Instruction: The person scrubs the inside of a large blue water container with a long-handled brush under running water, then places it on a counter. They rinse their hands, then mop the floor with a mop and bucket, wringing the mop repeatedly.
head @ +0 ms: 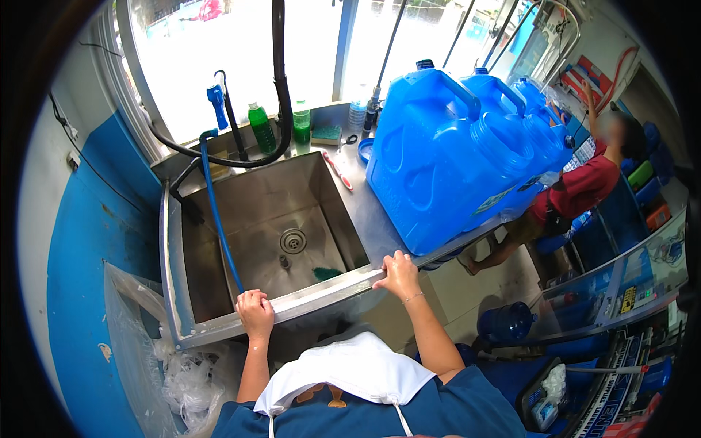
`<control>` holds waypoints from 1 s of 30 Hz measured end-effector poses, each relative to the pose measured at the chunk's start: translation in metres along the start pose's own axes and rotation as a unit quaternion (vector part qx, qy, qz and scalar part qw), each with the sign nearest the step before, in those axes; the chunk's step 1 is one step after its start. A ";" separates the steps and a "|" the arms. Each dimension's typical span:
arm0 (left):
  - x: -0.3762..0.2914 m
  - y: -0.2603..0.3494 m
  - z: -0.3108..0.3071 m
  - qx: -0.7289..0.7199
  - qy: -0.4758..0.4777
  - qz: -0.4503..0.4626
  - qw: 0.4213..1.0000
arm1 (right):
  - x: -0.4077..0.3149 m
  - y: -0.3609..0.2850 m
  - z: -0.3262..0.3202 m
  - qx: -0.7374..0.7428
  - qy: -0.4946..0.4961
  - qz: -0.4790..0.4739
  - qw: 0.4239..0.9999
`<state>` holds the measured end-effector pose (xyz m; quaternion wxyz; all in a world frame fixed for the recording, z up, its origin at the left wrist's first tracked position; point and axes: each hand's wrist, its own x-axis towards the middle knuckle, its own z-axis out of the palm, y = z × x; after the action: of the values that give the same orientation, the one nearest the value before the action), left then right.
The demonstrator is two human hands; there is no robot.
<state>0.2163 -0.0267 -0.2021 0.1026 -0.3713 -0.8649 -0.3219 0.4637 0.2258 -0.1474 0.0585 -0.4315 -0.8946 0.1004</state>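
My left hand [255, 315] is curled over the front rim of a stainless steel sink [306, 298]. A thin blue hose [218, 211] crosses the basin and reaches its fingers; whether they pinch it is hidden. My right hand [401, 276] grips the same rim farther right, thumb apart, close to the bottom of a large blue plastic water jug [421, 159]. That jug stands on the steel counter [378, 230], its wide mouth uncapped and a small black cap on top. In the basin are a drain strainer [293, 241], a small dark fitting [284, 261] and a green scrub pad [327, 273].
Behind the basin stand a blue-handled tap [217, 104], green liquid bottles [262, 128], a sponge [327, 134] and a red-and-white brush [337, 171]. More blue jugs [493, 90] line the counter. A person in a red shirt [583, 183] stands at right. Plastic bags [191, 383] hang lower left.
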 end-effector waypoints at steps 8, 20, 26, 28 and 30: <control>0.000 -0.001 0.000 -0.008 0.005 0.002 1.000 | 0.000 0.001 0.004 -0.008 0.013 -0.001 1.000; 0.000 0.001 -0.002 -0.009 0.010 0.007 1.000 | 0.000 0.000 0.003 -0.017 0.010 -0.006 1.000; 0.000 0.001 -0.004 -0.002 0.006 0.001 1.000 | -0.001 -0.001 0.000 -0.015 0.004 -0.005 1.000; 0.000 0.001 -0.004 -0.003 0.003 0.000 1.000 | -0.001 -0.001 0.000 -0.013 0.009 -0.011 1.000; 0.000 0.001 -0.003 -0.005 0.007 0.003 1.000 | -0.001 -0.001 0.000 -0.014 0.015 -0.014 1.000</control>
<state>0.2165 -0.0286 -0.1991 0.1073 -0.3722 -0.8615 -0.3284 0.4633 0.2243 -0.1475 0.0669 -0.4215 -0.9007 0.0808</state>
